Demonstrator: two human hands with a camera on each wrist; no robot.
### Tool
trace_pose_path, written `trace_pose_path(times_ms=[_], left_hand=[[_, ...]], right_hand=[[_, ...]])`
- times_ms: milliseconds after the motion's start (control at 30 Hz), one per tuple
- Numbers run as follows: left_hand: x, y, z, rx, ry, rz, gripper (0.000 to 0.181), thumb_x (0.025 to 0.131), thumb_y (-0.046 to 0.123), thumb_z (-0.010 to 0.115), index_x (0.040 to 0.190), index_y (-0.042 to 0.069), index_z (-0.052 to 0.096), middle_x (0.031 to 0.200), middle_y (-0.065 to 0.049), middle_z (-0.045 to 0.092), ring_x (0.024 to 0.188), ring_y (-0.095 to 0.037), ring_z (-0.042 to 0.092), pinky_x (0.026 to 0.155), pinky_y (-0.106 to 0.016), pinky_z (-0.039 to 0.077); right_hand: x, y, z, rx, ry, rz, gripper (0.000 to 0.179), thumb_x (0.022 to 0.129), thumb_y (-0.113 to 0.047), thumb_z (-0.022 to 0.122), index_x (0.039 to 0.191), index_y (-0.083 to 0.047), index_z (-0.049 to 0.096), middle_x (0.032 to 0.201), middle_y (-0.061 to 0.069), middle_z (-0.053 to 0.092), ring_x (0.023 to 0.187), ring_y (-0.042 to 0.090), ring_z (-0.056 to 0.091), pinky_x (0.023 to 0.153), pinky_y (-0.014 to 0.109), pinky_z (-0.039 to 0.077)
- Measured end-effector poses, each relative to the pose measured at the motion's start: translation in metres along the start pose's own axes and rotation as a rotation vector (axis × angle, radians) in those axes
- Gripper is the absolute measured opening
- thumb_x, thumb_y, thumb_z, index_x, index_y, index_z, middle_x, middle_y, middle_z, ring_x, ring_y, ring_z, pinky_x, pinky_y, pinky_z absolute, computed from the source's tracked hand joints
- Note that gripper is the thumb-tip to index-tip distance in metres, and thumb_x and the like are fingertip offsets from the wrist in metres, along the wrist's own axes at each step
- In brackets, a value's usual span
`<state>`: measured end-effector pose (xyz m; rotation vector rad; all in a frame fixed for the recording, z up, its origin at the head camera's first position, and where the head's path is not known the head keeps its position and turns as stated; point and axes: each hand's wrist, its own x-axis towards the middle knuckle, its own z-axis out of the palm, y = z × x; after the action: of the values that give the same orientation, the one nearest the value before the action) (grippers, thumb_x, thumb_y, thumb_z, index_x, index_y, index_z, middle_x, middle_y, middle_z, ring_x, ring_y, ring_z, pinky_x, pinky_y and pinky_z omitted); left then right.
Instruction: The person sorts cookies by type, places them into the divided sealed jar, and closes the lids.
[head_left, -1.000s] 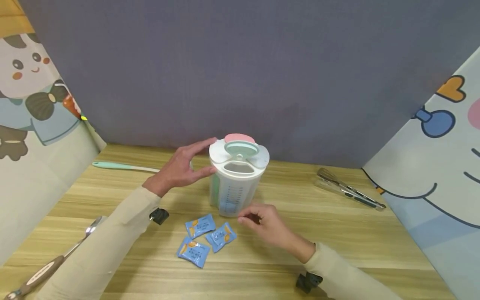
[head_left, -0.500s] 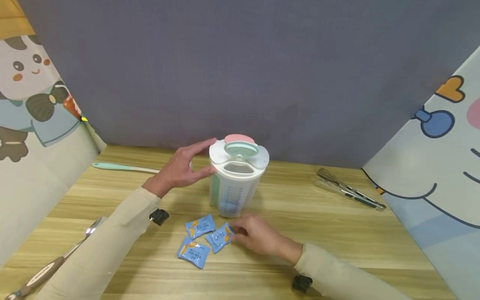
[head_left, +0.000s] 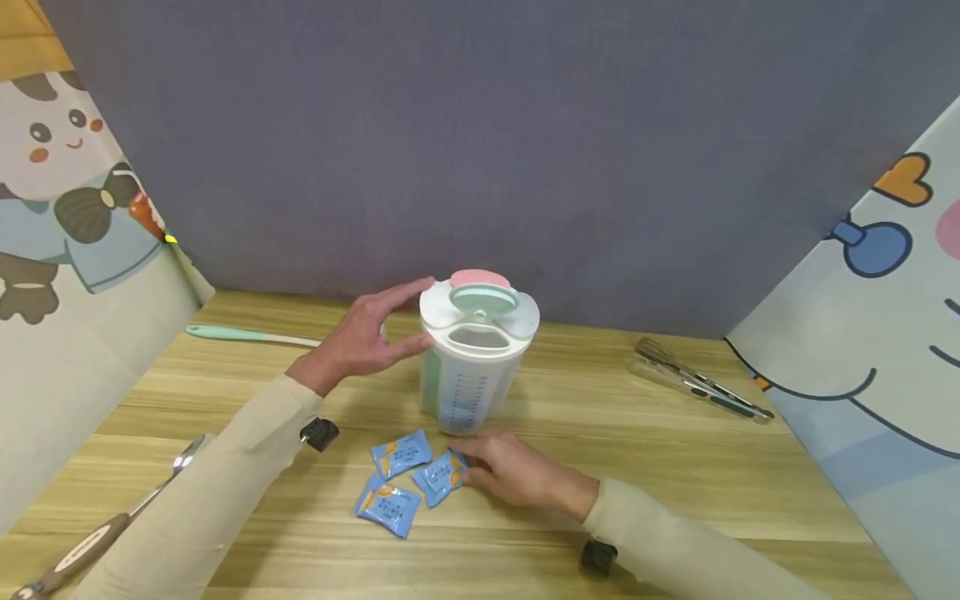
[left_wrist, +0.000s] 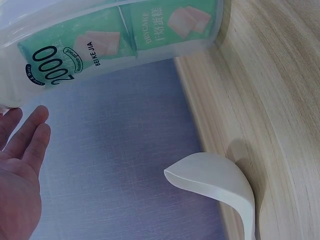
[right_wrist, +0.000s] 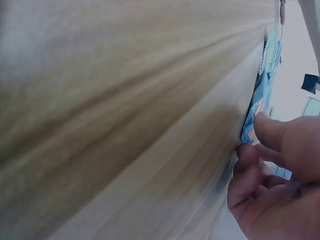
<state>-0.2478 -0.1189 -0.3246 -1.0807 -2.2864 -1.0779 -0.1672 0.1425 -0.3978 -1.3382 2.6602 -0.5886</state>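
A clear storage canister point(head_left: 471, 392) with a white lid and a printed scale stands upright at the middle of the table. Its pink flap and green flap point(head_left: 483, 300) sit above an uncovered opening at the front. My left hand point(head_left: 362, 333) touches the canister's left side near the rim, fingers and thumb extended. Green snack packets point(left_wrist: 172, 22) show through its wall in the left wrist view. In front lie three blue snack packets: one at the back point(head_left: 401, 453), one at the front point(head_left: 388, 506), and the right one point(head_left: 438, 479), whose edge my right hand point(head_left: 517, 471) pinches between thumb and forefinger.
Left of the canister lies a white ladle point(left_wrist: 215, 175) with a mint handle point(head_left: 225, 332). A brown-handled utensil point(head_left: 90, 546) is partly hidden by my left sleeve. Metal tongs point(head_left: 701, 381) rest at the right. A grey panel point(head_left: 495, 142) closes off the back.
My right hand has moved left from beside the canister's base to the right blue packet, and its thumb and forefinger have closed on the edge. My left hand stays put.
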Motion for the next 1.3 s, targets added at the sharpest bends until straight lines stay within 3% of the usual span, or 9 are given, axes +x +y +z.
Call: trace_pose_path(times_ms=[100,267,400,500,867,1133,1300], left_hand=[[0.0,0.0,0.0,0.0,-0.005,-0.001,0.077,0.085,0.051,0.065,0.143,0.007,0.041,0.142,-0.009,0.044,0.129,-0.026,0.04,0.105,-0.046,0.034],[0.0,-0.001,0.001,0.003,-0.009,-0.007,0.076,0.085,0.048,0.067,0.143,0.008,0.041,0.142,-0.008,0.044,0.129,-0.025,0.04,0.105,-0.046,0.034],[0.0,-0.001,0.001,-0.001,-0.008,-0.012,0.076,0.084,0.047,0.068,0.143,0.008,0.041,0.142,-0.009,0.044,0.129,-0.026,0.04,0.105,-0.047,0.034],[0.0,0.0,0.001,-0.003,-0.008,-0.012,0.076,0.084,0.048,0.068,0.143,0.008,0.041,0.142,-0.009,0.044,0.129,-0.026,0.04,0.105,-0.046,0.034],[0.0,0.001,0.0,0.003,-0.014,-0.022,0.076,0.085,0.047,0.068,0.144,0.008,0.04,0.143,-0.008,0.043,0.13,-0.025,0.039,0.106,-0.046,0.033],[-0.001,0.002,0.0,0.004,-0.012,-0.023,0.077,0.085,0.051,0.066,0.144,0.008,0.04,0.143,-0.009,0.043,0.13,-0.025,0.039,0.106,-0.046,0.032],[0.0,0.0,0.0,0.012,-0.008,-0.009,0.077,0.085,0.05,0.066,0.143,0.008,0.04,0.143,-0.009,0.044,0.129,-0.026,0.04,0.105,-0.046,0.033]], right_hand=[[0.001,0.001,0.001,-0.009,-0.018,0.002,0.048,0.088,-0.019,0.069,0.13,0.001,0.055,0.122,0.013,0.06,0.109,0.02,0.056,0.094,0.03,0.045],[0.002,0.003,0.002,-0.006,-0.024,-0.02,0.051,0.087,-0.018,0.07,0.131,0.001,0.053,0.126,0.013,0.058,0.112,0.02,0.055,0.094,0.031,0.045],[0.003,0.006,0.002,0.003,-0.032,-0.025,0.049,0.087,-0.017,0.071,0.129,0.002,0.055,0.093,0.001,0.064,0.087,0.01,0.056,0.079,0.023,0.048],[0.003,0.007,0.0,0.04,-0.044,0.001,0.045,0.084,-0.018,0.074,0.122,0.001,0.06,0.072,-0.008,0.051,0.071,0.006,0.047,0.067,0.02,0.043],[-0.005,0.014,-0.009,0.218,-0.122,0.065,0.031,0.068,-0.017,0.085,0.082,-0.013,0.057,0.072,-0.003,0.052,0.067,0.007,0.046,0.059,0.019,0.042],[-0.015,0.018,-0.018,0.412,-0.166,0.002,0.015,0.08,-0.011,0.076,0.076,-0.011,0.062,0.067,-0.012,0.051,0.061,0.0,0.045,0.053,0.016,0.042],[-0.023,0.02,-0.024,0.494,-0.109,-0.074,0.01,0.084,-0.012,0.073,0.078,-0.008,0.066,0.068,-0.01,0.054,0.06,0.0,0.046,0.05,0.016,0.042]])
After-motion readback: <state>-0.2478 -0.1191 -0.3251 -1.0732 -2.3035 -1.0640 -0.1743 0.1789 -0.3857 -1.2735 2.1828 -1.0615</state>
